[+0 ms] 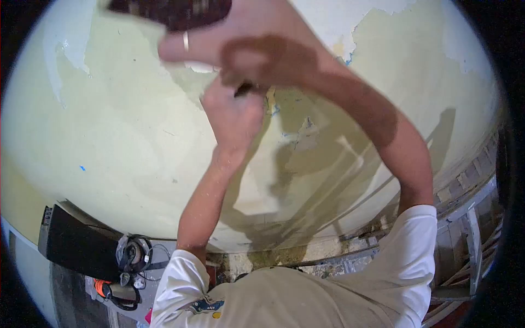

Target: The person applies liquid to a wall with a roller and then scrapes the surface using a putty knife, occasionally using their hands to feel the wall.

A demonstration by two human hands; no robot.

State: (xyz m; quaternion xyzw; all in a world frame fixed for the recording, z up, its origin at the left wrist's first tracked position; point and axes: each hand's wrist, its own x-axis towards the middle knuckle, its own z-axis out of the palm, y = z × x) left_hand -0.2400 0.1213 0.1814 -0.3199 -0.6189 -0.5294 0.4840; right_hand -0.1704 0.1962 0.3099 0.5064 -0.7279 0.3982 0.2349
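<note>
My right hand (229,46), with a ring on one finger, is raised across the pale green wall (136,142). Its fingers are closed against a dark brown flat object (180,12), blurred and cut off by the top edge. Just below, my left hand (234,117) makes a fist close to the wall, and a small dark piece (243,89) shows at its top. What that piece belongs to is hidden. Around both hands the paint is peeled in white patches.
At the lower left stand a black box-like object (82,240), coiled black cables (135,254) and an orange-and-black item (104,288). A ladder-like frame (474,246) is at the right. Rubble (246,262) lies along the wall's foot.
</note>
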